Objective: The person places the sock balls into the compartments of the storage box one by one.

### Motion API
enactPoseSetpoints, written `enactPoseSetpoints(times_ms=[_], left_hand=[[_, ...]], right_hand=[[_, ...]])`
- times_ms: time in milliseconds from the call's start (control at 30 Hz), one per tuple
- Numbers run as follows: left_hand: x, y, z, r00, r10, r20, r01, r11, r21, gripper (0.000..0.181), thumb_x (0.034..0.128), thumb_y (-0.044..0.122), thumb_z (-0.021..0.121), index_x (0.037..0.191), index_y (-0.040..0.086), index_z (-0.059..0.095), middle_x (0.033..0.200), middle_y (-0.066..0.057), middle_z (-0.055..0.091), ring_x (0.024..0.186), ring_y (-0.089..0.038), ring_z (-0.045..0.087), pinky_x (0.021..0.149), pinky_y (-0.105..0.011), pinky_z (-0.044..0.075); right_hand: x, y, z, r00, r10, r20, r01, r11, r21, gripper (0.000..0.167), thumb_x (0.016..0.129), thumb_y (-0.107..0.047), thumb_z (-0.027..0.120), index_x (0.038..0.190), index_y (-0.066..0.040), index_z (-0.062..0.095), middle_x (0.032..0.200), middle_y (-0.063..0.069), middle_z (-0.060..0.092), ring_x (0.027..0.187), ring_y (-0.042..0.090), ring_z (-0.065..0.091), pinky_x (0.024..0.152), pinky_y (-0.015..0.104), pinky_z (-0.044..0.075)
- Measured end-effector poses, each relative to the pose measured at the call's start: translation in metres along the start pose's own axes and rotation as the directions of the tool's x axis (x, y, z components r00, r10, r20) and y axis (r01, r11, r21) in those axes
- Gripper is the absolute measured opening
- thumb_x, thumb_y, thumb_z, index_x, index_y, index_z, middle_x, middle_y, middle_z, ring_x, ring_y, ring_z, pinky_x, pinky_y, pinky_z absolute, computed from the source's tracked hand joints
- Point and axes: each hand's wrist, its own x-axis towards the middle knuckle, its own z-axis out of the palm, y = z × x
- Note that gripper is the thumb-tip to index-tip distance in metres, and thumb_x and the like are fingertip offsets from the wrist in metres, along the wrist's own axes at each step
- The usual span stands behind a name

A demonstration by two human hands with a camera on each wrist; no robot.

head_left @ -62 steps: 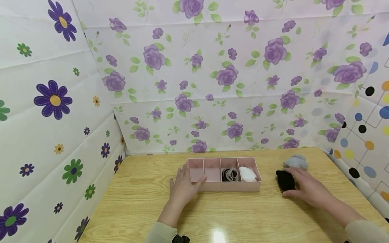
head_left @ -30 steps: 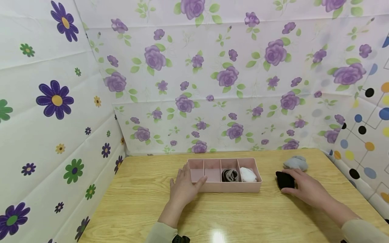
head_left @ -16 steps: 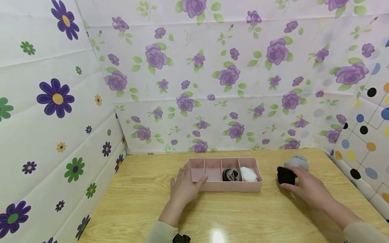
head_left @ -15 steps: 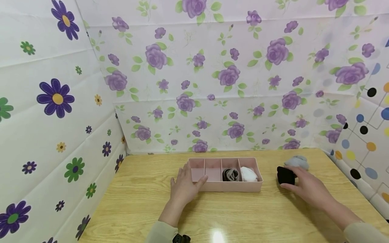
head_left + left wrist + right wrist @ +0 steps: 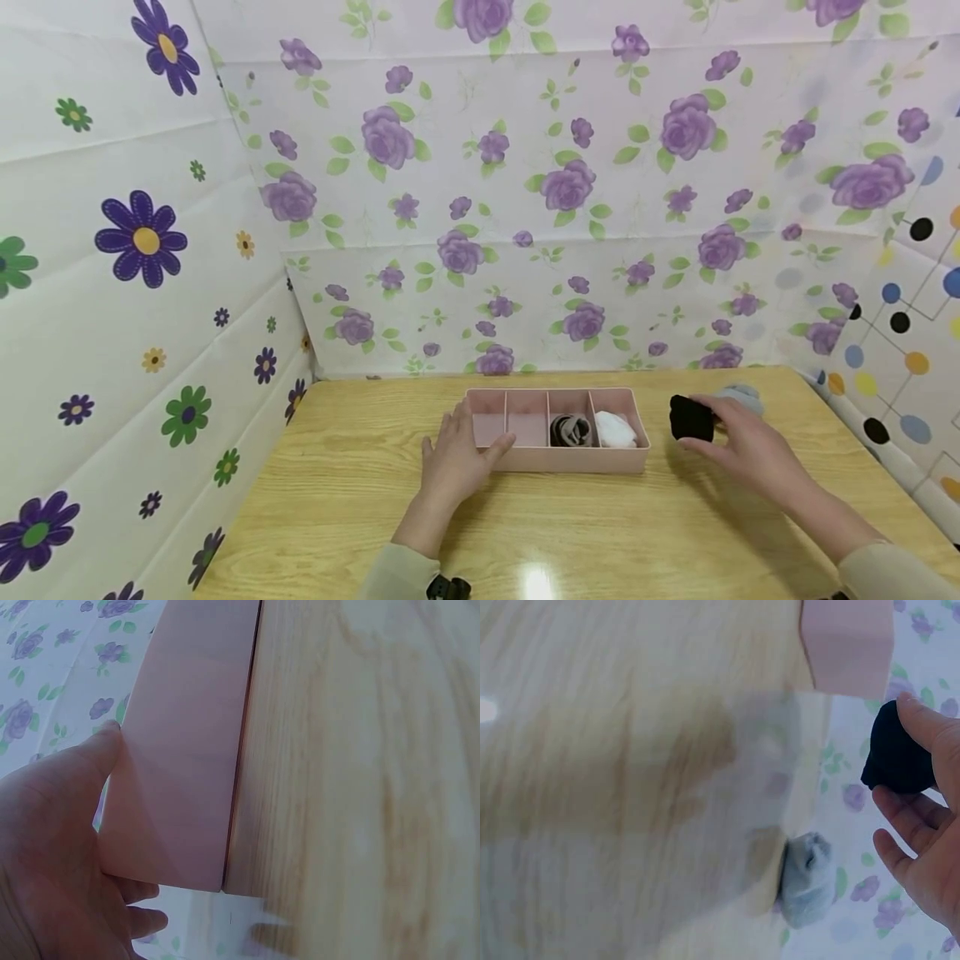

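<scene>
A pink box (image 5: pixel 570 461) with several compartments stands on the table; a dark and grey rolled cloth (image 5: pixel 572 431) lies in its third compartment from the left, a white one (image 5: pixel 615 430) in the rightmost. My left hand (image 5: pixel 454 467) holds the box's left end, thumb on the front edge; the left wrist view shows the hand (image 5: pixel 60 847) around the end of the box (image 5: pixel 176 765). Between thumb and fingers my right hand (image 5: pixel 757 454) pinches a black cloth bundle (image 5: pixel 692 418), raised off the table. In the right wrist view the bundle (image 5: pixel 900 754) is in the hand (image 5: pixel 930 825).
A grey cloth bundle (image 5: pixel 741 398) lies on the table behind my right hand, partly hidden by it; the right wrist view shows it (image 5: pixel 808 881) whole. Flower-patterned sheets (image 5: pixel 525 192) hang behind the table (image 5: pixel 600 533) and on the left, a dotted one on the right.
My right hand has lifted the black bundle from the table and moved it slightly left and back. The left hand has stayed on the box.
</scene>
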Motion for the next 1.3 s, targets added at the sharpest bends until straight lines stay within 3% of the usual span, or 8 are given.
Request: enactPoseSetpoints(times_ms=[267,600,1033,1300], left_hand=[[-0.002,0.000,-0.002,1.000,0.000,0.003,0.000,1.000,-0.007,0.110,0.1011,0.075,0.064,0.178,0.009,0.020,0.176,-0.022,0.034,0.163,-0.047,0.027,0.123,-0.082,0.016],[-0.001,-0.003,-0.003,1.000,-0.005,0.007,0.005,1.000,-0.020,0.111,0.1005,0.072,0.068,0.178,0.011,0.018,0.177,-0.021,0.033,0.164,-0.047,0.027,0.123,-0.083,0.016],[0.001,-0.002,-0.001,1.000,-0.005,0.010,0.005,1.000,0.010,0.117,0.0964,0.084,0.061,0.178,0.012,0.017,0.178,-0.022,0.031,0.164,-0.046,0.025,0.124,-0.082,0.014],[0.000,-0.001,-0.001,1.000,-0.003,0.010,0.003,1.000,-0.005,0.114,0.0986,0.078,0.065,0.178,0.010,0.018,0.178,-0.022,0.031,0.164,-0.046,0.026,0.124,-0.082,0.013]], right_hand=[[0.011,-0.019,0.005,0.999,-0.045,-0.009,0.045,0.999,0.007,0.077,0.098,-0.044,0.087,0.154,-0.001,0.059,0.138,0.027,0.068,0.117,0.046,0.070,0.088,0.065,0.060],[0.034,-0.048,0.014,0.996,-0.093,0.002,0.092,0.994,0.056,0.079,0.097,-0.039,0.088,0.159,-0.002,0.056,0.148,0.027,0.064,0.130,0.048,0.065,0.099,0.067,0.057],[0.056,-0.088,0.030,0.995,-0.104,0.000,0.104,0.990,0.099,0.078,0.099,-0.041,0.085,0.161,-0.006,0.054,0.153,0.024,0.061,0.132,0.047,0.064,0.100,0.066,0.056],[0.065,-0.104,0.039,0.994,-0.108,0.020,0.104,0.987,0.123,0.079,0.099,-0.043,0.085,0.162,-0.008,0.053,0.157,0.020,0.059,0.131,0.045,0.065,0.101,0.066,0.056]])
